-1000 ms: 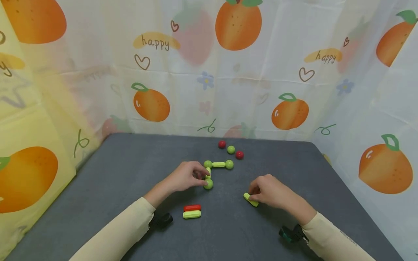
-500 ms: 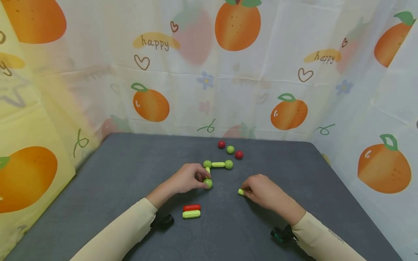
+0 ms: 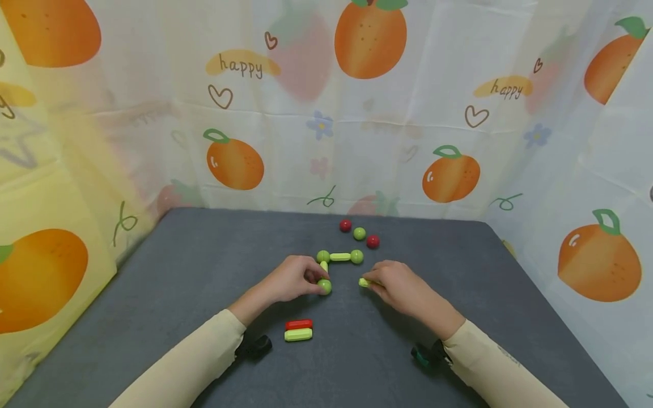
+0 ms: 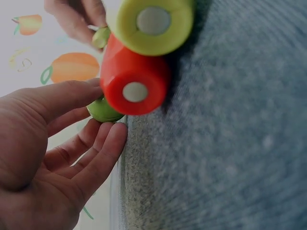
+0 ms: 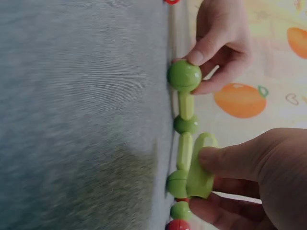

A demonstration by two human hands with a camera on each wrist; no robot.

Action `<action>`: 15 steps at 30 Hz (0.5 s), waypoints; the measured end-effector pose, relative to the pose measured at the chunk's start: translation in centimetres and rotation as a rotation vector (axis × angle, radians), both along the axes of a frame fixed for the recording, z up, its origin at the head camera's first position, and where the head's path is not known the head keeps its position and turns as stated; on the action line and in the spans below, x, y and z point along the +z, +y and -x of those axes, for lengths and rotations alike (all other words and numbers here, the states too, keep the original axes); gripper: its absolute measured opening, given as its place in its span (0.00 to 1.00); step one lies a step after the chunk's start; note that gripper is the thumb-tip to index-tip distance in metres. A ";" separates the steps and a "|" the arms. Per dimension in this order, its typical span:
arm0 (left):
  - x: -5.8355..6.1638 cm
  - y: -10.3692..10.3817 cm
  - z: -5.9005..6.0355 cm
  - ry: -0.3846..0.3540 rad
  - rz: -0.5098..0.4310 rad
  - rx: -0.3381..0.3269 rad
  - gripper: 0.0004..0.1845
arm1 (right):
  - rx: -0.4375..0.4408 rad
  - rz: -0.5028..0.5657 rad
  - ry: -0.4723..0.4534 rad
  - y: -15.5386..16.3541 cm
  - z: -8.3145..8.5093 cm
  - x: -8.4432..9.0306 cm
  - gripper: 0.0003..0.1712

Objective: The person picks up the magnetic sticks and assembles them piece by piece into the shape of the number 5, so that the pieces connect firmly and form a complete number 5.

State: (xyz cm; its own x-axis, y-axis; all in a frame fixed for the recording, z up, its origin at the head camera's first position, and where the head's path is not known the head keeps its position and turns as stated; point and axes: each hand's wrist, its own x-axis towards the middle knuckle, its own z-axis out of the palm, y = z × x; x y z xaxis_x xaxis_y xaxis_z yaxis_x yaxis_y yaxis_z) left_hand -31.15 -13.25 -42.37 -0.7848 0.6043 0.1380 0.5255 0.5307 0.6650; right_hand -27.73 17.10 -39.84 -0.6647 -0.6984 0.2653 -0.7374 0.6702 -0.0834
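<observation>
My left hand (image 3: 298, 277) pinches the nearest green ball (image 3: 324, 287) of a joined piece lying on the table. Two yellow-green rods (image 3: 340, 257) and a green corner ball (image 3: 323, 256) link it to a green end ball (image 3: 356, 256), making an L shape. To the right of that ball, my right hand (image 3: 400, 286) holds a loose yellow-green rod (image 5: 201, 165) between thumb and fingers. The rod is apart from the joined piece. In the right wrist view the left thumb (image 5: 206, 50) presses on the ball.
Beyond the joined piece lie a red ball (image 3: 345, 225), a loose green ball (image 3: 359, 233) and another red ball (image 3: 373, 242). Nearer the person, a red rod (image 3: 298, 324) lies against a yellow-green rod (image 3: 298, 335). A fruit-print curtain (image 3: 285, 141) rises behind the dark table (image 3: 204, 249).
My right hand has picked the yellow-green rod up from the table and carried it leftward and away from the person, closer to the joined piece. The left hand stays nearly still at the green ball.
</observation>
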 end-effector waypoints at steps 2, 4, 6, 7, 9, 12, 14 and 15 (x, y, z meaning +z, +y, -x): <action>0.0 0.0 0.1 -0.001 0.006 0.001 0.12 | 0.010 0.016 0.020 -0.4 0.3 0.3 0.09; 0.1 -0.1 0.1 -0.003 0.008 0.002 0.12 | 0.020 0.033 0.028 -0.9 0.5 0.6 0.09; 0.2 -0.1 0.2 -0.005 0.010 0.005 0.12 | 0.028 0.039 0.031 -1.3 0.7 0.8 0.10; 0.4 -0.2 0.2 -0.010 0.012 0.009 0.12 | 0.027 0.040 0.030 -1.6 0.8 0.8 0.11; 0.5 -0.2 0.2 -0.013 0.014 0.008 0.12 | 0.023 0.034 0.028 -1.9 0.9 0.9 0.12; 0.6 -0.2 0.2 -0.016 0.016 -0.003 0.11 | 0.015 0.022 0.018 -2.3 1.1 0.8 0.12; 0.6 -0.1 0.2 -0.018 0.012 -0.007 0.11 | 0.012 0.017 0.011 -2.5 1.2 0.7 0.11; 0.6 -0.1 0.1 -0.020 0.010 -0.008 0.11 | 0.014 0.016 0.006 -2.6 1.3 0.6 0.11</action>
State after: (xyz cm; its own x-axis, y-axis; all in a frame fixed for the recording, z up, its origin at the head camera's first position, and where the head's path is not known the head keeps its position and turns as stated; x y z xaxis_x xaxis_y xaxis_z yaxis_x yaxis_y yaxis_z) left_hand -31.28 -13.32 -41.81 -0.7825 0.6116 0.1167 0.5165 0.5330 0.6702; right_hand -29.03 14.54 -39.25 -0.6531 -0.7035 0.2801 -0.7475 0.6582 -0.0899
